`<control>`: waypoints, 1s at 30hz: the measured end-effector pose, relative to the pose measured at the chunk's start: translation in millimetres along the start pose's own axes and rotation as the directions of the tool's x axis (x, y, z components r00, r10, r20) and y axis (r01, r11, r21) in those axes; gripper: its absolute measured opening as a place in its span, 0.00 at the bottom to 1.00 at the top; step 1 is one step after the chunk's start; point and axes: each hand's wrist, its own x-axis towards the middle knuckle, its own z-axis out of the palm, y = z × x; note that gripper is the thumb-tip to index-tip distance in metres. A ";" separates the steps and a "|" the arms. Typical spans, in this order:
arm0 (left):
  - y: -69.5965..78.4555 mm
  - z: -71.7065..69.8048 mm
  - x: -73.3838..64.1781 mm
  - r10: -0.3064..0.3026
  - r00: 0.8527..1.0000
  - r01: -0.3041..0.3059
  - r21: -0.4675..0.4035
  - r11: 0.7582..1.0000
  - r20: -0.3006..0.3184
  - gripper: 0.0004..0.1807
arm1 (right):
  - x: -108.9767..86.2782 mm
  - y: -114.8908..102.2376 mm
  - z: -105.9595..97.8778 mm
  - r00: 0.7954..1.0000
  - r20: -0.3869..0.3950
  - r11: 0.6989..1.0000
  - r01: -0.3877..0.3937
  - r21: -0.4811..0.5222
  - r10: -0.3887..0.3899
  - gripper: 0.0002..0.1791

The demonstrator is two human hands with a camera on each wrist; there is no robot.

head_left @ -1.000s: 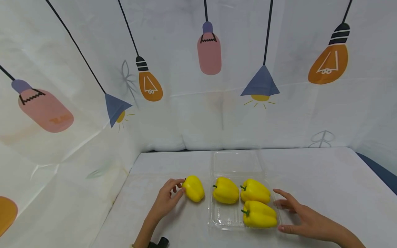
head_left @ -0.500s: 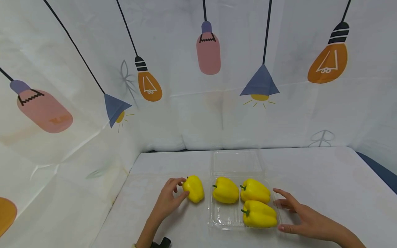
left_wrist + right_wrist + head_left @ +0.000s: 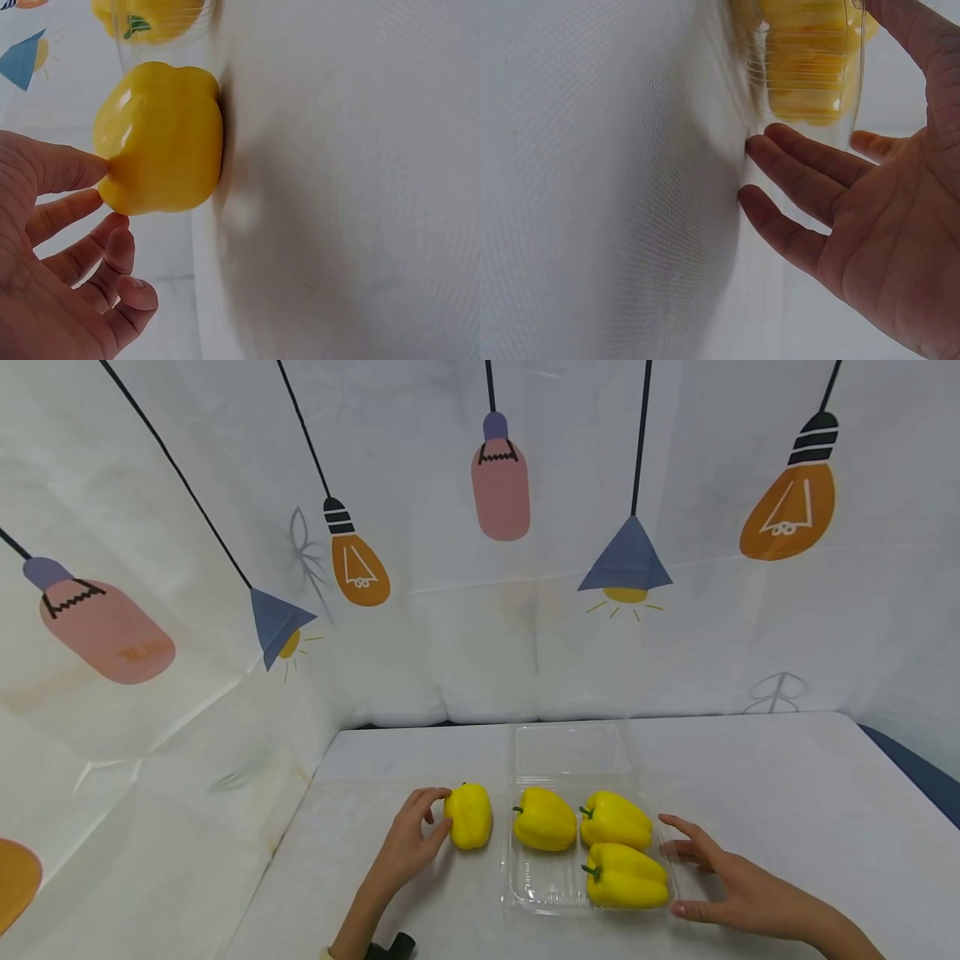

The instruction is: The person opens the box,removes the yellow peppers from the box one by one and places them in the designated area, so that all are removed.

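Note:
A yellow bell pepper [image 3: 470, 816] lies on the table left of a clear plastic clamshell box [image 3: 536, 893]. My left hand [image 3: 412, 833] holds it lightly by its left side with thumb and forefinger. In the left wrist view, those fingertips are on the pepper's [image 3: 161, 139] near side, while the other fingers curl loosely beneath. Three more yellow bell peppers, a left one [image 3: 545, 820], a back right one [image 3: 617, 821] and a front right one [image 3: 627, 877], sit inside the box. My right hand [image 3: 742, 889] rests with spread fingers along the box's right side, thumb at its front corner.
The box's lid [image 3: 568, 750] is folded back flat toward the wall. A white table [image 3: 765, 777] extends on both sides. White sheeting [image 3: 450, 643] printed with lamps hangs behind and at the left. A black object [image 3: 393, 946] shows below the left wrist.
The left pepper has turned a little under my left hand, so its stem end now points toward the back. My left thumb has shifted along its side. My right hand stays put.

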 end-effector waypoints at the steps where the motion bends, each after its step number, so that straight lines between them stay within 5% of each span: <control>1: 0.0 0.0 0.2 -0.002 1.000 0.002 -0.006 1.000 0.002 0.22 | 0.2 -0.4 -0.1 1.000 0.001 1.000 -0.001 0.000 0.001 0.52; 15: -2.1 1.3 0.3 -0.006 1.000 0.006 -0.032 0.999 -0.001 0.21 | 0.7 -2.1 0.3 1.000 -0.010 1.000 -0.008 -0.008 0.008 0.52; 30: 21.3 -3.1 -3.7 0.010 0.999 -0.011 -0.014 1.000 -0.049 0.20 | 0.3 -4.9 -0.7 0.999 -0.004 0.999 -0.035 -0.022 0.035 0.52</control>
